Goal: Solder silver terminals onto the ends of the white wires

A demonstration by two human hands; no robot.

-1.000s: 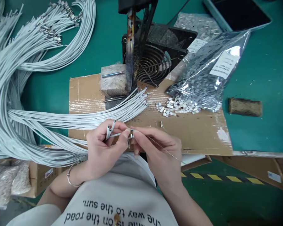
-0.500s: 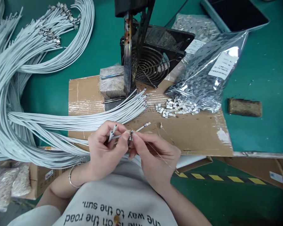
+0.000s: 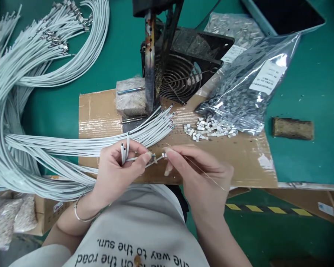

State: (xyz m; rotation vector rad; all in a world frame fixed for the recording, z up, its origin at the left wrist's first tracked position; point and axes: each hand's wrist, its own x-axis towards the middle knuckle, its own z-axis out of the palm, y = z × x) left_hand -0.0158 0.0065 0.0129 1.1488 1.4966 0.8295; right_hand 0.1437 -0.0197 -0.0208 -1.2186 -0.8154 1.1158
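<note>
My left hand (image 3: 119, 168) is closed around a few white cables (image 3: 127, 142), whose cut ends stick up past the fingers. Thumb and index pinch one more cable with a bare, coloured wire end (image 3: 154, 157). Just to its right, my right hand (image 3: 202, 174) pinches a small silver metal connector (image 3: 164, 155), apart from that wire end. A thin wire strand (image 3: 207, 175), like solder, also runs through the right fingers. Another cable (image 3: 156, 161) passes below the left fingertips, its end hard to make out. Beyond the hands lies a fan of white cables (image 3: 147, 138) with cut ends.
Loose silver connectors (image 3: 208, 128) lie on the cardboard (image 3: 239, 159) beside a plastic bag (image 3: 247, 96) of connectors. A soldering-iron stand (image 3: 149, 63) and a black fan (image 3: 180, 78) stand behind. Cable bundles (image 3: 5, 96) fill the left; a brown sponge-like block (image 3: 292, 128) sits right.
My hands, which met at the fingertips, have moved apart. The right went rightward with the connector and thin wire; the left shifted slightly left, its held cable ends now more upright.
</note>
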